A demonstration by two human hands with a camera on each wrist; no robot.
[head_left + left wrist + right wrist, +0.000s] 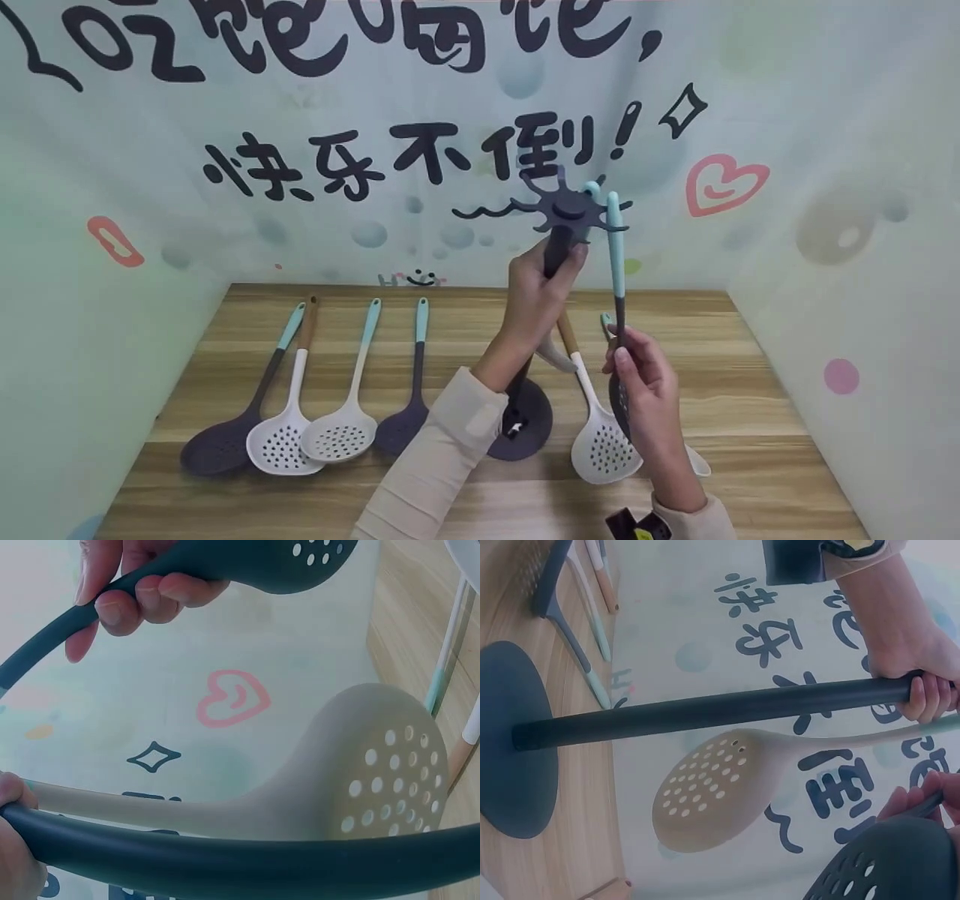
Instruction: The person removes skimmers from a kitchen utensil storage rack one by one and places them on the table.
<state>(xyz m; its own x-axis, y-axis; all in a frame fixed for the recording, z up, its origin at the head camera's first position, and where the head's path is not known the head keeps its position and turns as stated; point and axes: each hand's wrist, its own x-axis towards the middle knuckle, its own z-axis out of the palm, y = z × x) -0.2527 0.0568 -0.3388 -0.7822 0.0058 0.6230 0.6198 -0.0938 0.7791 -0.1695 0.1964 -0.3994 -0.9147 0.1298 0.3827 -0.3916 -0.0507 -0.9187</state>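
A dark utensil stand (571,206) with a ring of hooks rises from a round base (536,420) on the table. My left hand (534,289) grips its pole just under the hooks. From one hook hangs a beige skimmer (705,780), its perforated head beside the pole in the right wrist view. My right hand (651,386) pinches the dark neck of a black skimmer (900,862), just above its perforated head. That skimmer's light-blue handle (616,247) points up, its tip beside the hooks. Whether the tip touches a hook, I cannot tell.
Left of the stand lie a dark skimmer (217,446), a brown-handled white skimmer (285,446), a blue-handled white skimmer (341,435) and a dark utensil (401,427). To the right lies another white skimmer (604,450); a white utensil (699,460) is partly hidden by my right arm.
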